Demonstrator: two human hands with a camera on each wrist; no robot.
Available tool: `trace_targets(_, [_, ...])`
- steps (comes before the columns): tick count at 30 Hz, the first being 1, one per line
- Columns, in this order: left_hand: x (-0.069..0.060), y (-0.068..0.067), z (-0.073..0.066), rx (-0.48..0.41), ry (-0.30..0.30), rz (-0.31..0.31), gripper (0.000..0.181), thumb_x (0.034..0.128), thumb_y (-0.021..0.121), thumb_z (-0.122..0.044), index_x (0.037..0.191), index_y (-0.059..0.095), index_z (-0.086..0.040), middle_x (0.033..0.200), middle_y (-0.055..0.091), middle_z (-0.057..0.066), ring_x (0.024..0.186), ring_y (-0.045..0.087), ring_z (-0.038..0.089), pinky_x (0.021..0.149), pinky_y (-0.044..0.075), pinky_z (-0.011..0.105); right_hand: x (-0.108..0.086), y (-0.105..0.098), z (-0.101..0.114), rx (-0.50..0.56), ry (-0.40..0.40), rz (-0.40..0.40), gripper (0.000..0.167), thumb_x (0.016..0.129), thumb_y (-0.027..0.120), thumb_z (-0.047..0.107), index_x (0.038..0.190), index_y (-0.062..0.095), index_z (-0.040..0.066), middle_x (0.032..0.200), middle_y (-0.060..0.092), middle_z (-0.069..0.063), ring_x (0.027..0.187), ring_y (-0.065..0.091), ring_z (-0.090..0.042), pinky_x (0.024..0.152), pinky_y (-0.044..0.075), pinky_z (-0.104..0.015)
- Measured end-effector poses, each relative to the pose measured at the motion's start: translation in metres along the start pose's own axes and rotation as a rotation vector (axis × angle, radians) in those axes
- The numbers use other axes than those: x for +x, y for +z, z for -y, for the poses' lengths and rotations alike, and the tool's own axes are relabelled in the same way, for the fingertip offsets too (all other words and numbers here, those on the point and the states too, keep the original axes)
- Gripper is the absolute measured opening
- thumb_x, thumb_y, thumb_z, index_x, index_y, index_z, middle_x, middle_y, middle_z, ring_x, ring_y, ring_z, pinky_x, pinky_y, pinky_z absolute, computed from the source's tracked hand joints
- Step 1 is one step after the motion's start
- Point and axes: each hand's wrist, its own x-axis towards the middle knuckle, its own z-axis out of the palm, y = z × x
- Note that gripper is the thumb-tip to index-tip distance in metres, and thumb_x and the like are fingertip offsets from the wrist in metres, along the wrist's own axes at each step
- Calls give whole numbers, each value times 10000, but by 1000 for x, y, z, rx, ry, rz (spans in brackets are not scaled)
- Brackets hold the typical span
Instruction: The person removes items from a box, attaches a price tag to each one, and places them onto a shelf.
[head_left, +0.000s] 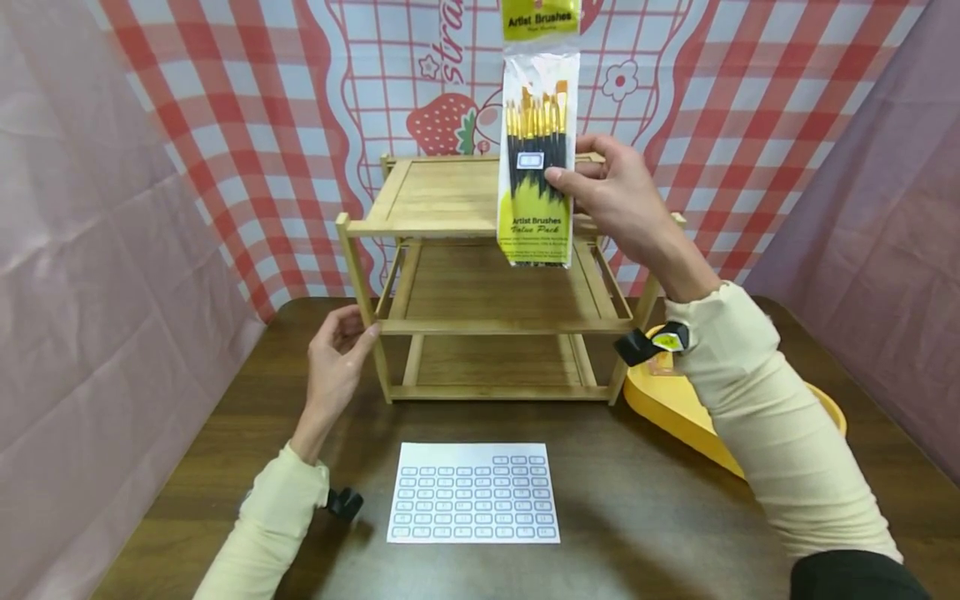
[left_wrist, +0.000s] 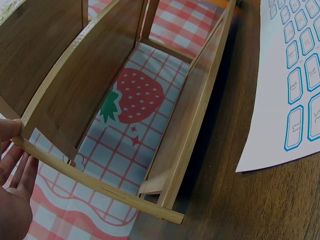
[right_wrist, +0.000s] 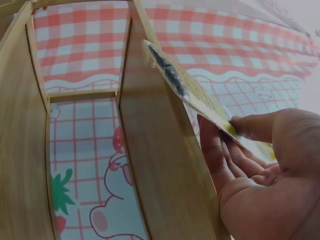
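Observation:
A clear pack of artist brushes (head_left: 534,142) with a small label on its front is upright before the rack's top shelf. My right hand (head_left: 626,196) pinches its right edge, thumb in front and fingers behind. In the right wrist view, the brush pack (right_wrist: 195,95) is seen edge-on beside a wooden shelf panel. A three-tier wooden rack (head_left: 495,327) stands on the table. Its front left post is between the thumb and fingers of my left hand (head_left: 339,354). The left wrist view shows that hand (left_wrist: 17,195) at the frame's left edge.
A white sheet of blue-framed labels (head_left: 474,493) lies before the rack, with blank space at its upper left. A yellow tray (head_left: 675,417) sits to the right, partly behind my right forearm. A red-checked strawberry cloth (head_left: 255,125) hangs behind, with pink cloth (head_left: 142,208) at the sides.

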Motion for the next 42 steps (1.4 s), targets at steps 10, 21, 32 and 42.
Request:
trace_targets(10, [-1, -1, 1, 2, -4, 6, 318, 950, 694, 65, 1249, 600, 118, 1101, 657, 264, 962, 644, 121, 912, 532, 231, 10, -1, 3, 94, 71, 0, 308, 1029, 645, 99, 1294, 524, 2, 1095, 741, -131, 920, 742, -205, 826, 599, -298])
trace_targets(21, [-1, -1, -2, -1, -5, 2, 306, 963, 686, 48, 1246, 599, 124, 1105, 657, 283, 959, 641, 107, 910, 527, 218, 22, 2, 4, 97, 123, -19, 254, 1024, 642, 65, 1244, 530, 5, 1058, 733, -113, 905, 720, -184, 809, 595, -266])
trace_targets(32, [0, 0, -1, -2, -2, 4, 318, 946, 695, 71, 1245, 601, 121, 1094, 657, 279, 940, 640, 118, 882, 536, 215, 29, 2, 5, -32, 173, -48, 367, 1025, 658, 122, 1342, 525, -7, 1133, 687, -108, 894, 682, -154, 750, 581, -221])
trace_targets(42, [-1, 0, 0, -8, 0, 3, 314, 948, 694, 68, 1242, 598, 126, 1091, 656, 269, 949, 641, 113, 898, 530, 220, 36, 8, 4, -79, 188, -54, 371, 1014, 665, 92, 1340, 570, -58, 1043, 622, -82, 777, 628, -112, 638, 570, -200])
